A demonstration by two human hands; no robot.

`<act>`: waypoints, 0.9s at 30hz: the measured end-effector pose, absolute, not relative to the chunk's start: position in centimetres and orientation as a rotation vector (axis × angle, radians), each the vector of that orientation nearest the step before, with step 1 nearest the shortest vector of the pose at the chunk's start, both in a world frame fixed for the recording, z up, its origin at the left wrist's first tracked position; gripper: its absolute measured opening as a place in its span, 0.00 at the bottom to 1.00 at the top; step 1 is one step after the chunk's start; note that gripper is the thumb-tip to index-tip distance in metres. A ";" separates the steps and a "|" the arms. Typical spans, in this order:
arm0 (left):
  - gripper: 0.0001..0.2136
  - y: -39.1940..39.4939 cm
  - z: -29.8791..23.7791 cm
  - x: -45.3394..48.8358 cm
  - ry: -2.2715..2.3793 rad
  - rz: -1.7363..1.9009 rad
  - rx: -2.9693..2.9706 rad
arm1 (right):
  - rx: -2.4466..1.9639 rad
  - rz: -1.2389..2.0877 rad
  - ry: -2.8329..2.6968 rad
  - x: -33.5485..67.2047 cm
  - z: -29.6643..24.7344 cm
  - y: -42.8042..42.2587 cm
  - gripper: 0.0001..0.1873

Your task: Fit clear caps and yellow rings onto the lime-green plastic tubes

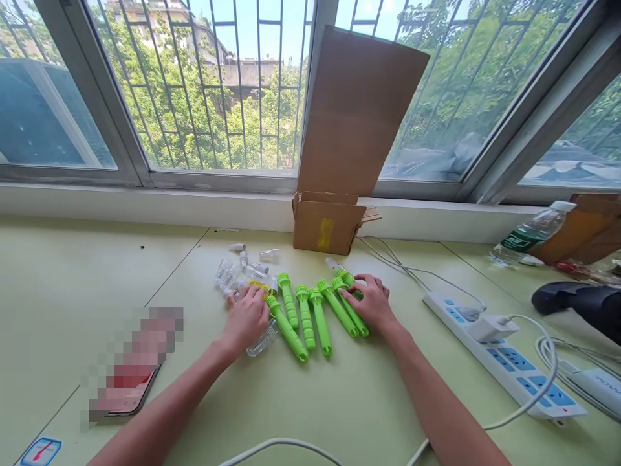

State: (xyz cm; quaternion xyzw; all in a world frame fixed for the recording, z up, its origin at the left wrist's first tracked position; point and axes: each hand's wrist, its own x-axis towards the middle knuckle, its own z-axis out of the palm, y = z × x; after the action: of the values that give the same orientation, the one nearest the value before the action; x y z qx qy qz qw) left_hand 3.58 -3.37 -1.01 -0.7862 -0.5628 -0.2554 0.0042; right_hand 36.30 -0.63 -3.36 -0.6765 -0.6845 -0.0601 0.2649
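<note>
Green stems (pixel 305 317), aligning in hand — my right hand (pixel 371 301) splayed flat on them, my left hand (pixel 246 317) curled, grasp untellable — next wants gentle nudging.

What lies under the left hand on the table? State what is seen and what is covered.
A clear plastic tube pokes out from beneath the left hand, beside the green tubes. Its upper part is covered by the palm.

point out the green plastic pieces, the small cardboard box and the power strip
green plastic pieces (pixel 305 317): head view, shaft of the middle piece in the row.
small cardboard box (pixel 324 228): head view, its front wall.
power strip (pixel 514 370): head view, top face among the blue sockets.
</note>
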 end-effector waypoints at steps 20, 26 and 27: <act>0.08 -4.0 0.5 2.8 -1.490 -1.086 -2.370 | -1.819 -0.111 -1.910 36.4 -2.9 -1.0 0.21; 0.12 -6.2 0.2 4.2 -1.292 -1.059 -2.537 | -1.815 -0.082 -1.910 36.5 -3.0 -1.0 0.20; 0.13 -6.6 0.1 4.5 -1.252 -1.070 -2.565 | -1.816 -0.068 -1.903 36.5 -3.0 -1.0 0.19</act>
State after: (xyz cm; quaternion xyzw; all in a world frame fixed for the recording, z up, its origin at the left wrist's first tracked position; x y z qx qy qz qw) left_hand 4.48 -6.55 0.10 -0.8406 -0.4102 -0.3508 0.0468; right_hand 36.47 -0.98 -3.01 -0.6679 -0.6997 -0.0252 0.2524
